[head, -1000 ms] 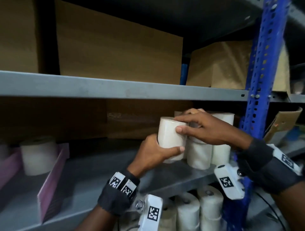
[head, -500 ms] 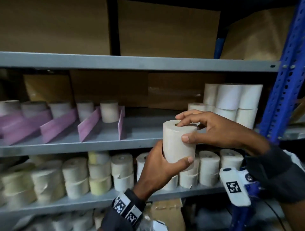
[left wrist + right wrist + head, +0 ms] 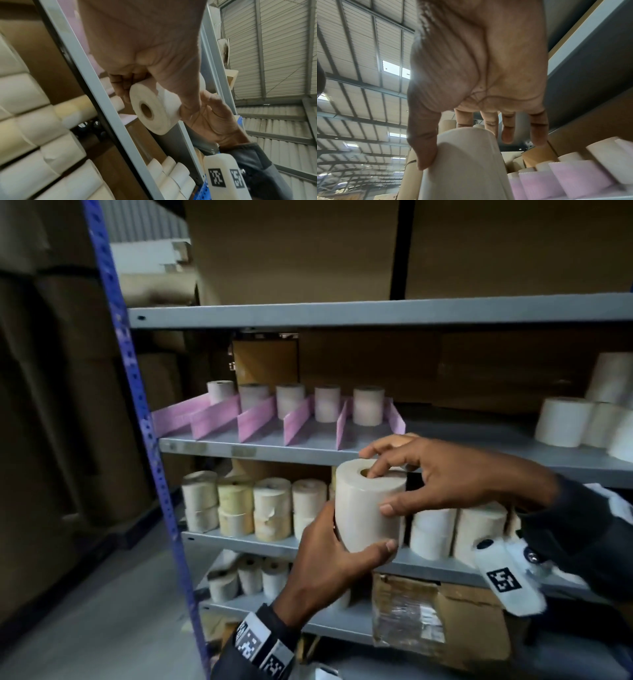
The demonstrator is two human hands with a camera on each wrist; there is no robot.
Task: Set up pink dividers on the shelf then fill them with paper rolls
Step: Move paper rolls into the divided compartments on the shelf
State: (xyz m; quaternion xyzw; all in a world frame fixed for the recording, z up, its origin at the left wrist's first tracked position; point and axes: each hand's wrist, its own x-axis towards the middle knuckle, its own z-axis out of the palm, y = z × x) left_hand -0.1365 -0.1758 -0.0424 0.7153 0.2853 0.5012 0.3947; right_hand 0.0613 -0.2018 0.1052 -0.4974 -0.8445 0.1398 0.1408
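Note:
I hold one white paper roll [image 3: 366,508] upright in front of the shelf's edge. My left hand [image 3: 337,556] grips its lower part, thumb across the front. My right hand [image 3: 431,474] holds the top, fingers on the rim and thumb on the side. The left wrist view looks at the roll [image 3: 152,111] from its end; the right wrist view has the roll [image 3: 464,159] under my thumb. Several pink dividers [image 3: 260,419] stand in a row on the middle shelf [image 3: 274,446], with a paper roll [image 3: 367,405] at the back of each slot.
A blue upright post [image 3: 137,412] bounds the shelf on the left. Loose white rolls [image 3: 561,422] stand at the shelf's right end. The shelves below hold several stacked rolls [image 3: 270,508] and a cardboard box [image 3: 438,621]. Brown cartons fill the top shelf.
The roll came away from the stack at the right and travelled left in both hands. The view swung left, so the dividers and the left post now show.

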